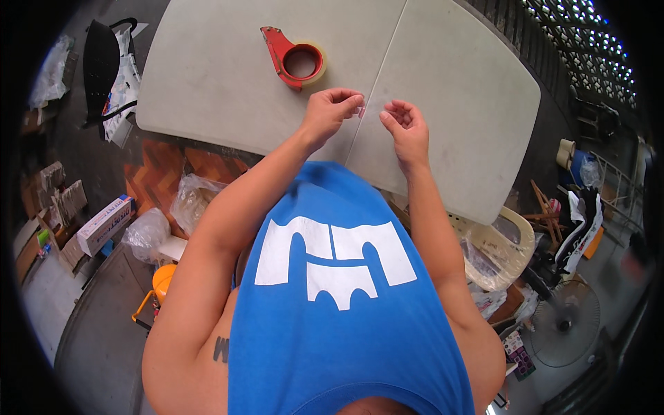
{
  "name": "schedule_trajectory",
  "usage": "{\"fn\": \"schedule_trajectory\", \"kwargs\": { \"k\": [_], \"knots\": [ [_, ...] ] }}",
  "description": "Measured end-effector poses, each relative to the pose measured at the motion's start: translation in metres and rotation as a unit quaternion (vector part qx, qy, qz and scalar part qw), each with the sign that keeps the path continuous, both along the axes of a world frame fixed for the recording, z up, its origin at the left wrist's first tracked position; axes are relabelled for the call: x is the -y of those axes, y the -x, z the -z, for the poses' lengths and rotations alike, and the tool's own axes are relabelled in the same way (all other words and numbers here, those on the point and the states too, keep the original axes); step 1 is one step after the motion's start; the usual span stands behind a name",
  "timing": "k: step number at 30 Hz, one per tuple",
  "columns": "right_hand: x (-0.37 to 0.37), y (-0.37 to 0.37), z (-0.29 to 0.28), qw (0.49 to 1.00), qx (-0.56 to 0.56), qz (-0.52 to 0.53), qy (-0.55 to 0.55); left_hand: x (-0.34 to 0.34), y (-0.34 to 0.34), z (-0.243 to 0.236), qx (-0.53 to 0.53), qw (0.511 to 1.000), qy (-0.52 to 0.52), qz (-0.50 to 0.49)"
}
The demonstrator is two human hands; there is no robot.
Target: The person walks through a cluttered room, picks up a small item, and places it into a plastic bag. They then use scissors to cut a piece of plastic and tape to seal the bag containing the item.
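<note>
Over the near part of the pale folding table, my left hand pinches a small clear-and-pink piece between thumb and fingertips. The piece is too small to name. A short gap to the right, my right hand is raised with its fingers bent and its thumb apart from them; nothing shows in it. Beyond my left hand, a red tape dispenser lies on its side on the table, with a roll of clear tape on its hub. Neither hand touches it.
A seam crosses the tabletop. At the left are a black chair, a long white box and plastic bags. A cream plastic chair stands by the table's near right edge, and a fan farther right.
</note>
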State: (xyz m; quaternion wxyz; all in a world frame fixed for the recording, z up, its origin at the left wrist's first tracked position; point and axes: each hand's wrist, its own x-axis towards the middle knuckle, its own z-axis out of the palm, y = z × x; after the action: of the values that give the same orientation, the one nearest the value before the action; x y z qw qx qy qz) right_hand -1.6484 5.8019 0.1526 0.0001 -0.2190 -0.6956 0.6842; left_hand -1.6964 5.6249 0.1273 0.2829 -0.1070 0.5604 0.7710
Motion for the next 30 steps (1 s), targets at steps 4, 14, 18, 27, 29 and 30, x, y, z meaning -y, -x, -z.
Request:
{"fn": "schedule_trajectory", "kwargs": {
  "k": [4, 14, 18, 27, 29, 30],
  "knots": [
    [0.004, 0.021, -0.029, 0.992, 0.012, -0.062, 0.108, 0.016, 0.011, -0.03, -0.092, 0.991, 0.081, 0.048],
    [0.003, 0.043, -0.017, 0.924, -0.252, -0.133, -0.254, 0.028, 0.024, -0.035, -0.483, 0.835, 0.264, 0.02],
    [-0.009, 0.028, 0.016, 0.861, -0.306, -0.171, -0.37, 0.034, 0.015, 0.007, -0.598, 0.722, 0.345, 0.045],
    [-0.017, -0.008, 0.056, 0.803, -0.276, -0.244, -0.468, 0.034, -0.018, 0.042, -0.638, 0.64, 0.411, 0.124],
    [-0.016, -0.007, 0.058, 0.819, -0.276, -0.238, -0.443, 0.034, -0.02, 0.044, -0.636, 0.642, 0.41, 0.126],
    [-0.015, -0.007, 0.058, 0.826, -0.276, -0.235, -0.431, 0.033, -0.02, 0.043, -0.636, 0.641, 0.41, 0.125]
  ]
}}
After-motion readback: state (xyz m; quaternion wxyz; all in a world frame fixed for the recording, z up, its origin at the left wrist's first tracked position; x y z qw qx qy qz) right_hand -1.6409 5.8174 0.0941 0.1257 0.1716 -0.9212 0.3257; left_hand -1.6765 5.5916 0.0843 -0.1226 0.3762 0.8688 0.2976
